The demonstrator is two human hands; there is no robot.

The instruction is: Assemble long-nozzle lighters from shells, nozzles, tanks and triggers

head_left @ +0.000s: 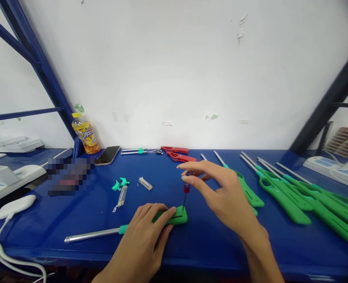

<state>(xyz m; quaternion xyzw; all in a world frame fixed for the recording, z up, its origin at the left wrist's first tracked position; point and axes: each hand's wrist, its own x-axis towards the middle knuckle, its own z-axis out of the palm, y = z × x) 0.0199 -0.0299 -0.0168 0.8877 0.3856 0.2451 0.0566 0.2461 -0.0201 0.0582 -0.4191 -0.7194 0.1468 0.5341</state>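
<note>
A green long-necked lighter lies flat near the front edge of the blue table, its metal tube pointing left. My left hand is closed over its handle and presses it down, hiding the middle part. Between the thumb and fingers of my right hand is a small screwdriver with a red and purple handle. It stands nearly upright, its tip at the end of the green handle. Beyond my left hand lie a clear fuel tank, another clear tank and teal plastic pieces.
Several green lighters lie at the right. Red handle shells and metal tubes lie along the wall. A yellow-capped bottle, a phone and a white device with a cable are at the left.
</note>
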